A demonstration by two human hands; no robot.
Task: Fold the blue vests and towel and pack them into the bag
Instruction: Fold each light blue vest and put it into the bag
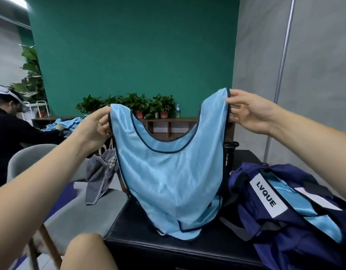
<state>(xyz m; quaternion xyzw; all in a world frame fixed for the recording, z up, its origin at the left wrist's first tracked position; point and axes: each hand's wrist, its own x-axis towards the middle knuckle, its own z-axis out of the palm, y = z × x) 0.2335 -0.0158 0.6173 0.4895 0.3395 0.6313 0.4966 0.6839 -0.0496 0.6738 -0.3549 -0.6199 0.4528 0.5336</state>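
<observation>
A light blue mesh vest [172, 178] with dark trim hangs in front of me, its lower hem touching the black table [141, 228]. My left hand [96, 127] pinches its left shoulder strap and my right hand [248, 112] pinches the right strap. At the right lies the open navy bag [297, 221] marked LVQUE, with light blue fabric [312, 209] showing inside it. A grey checked towel [101, 174] is draped over the grey chair at the left.
A black sport bottle [229, 154] stands behind the vest. The grey chair [70, 207] sits left of the table. Another person [14, 137] works at a far table with more blue cloth [68, 123]. Potted plants [141, 104] line a wooden shelf at the green wall.
</observation>
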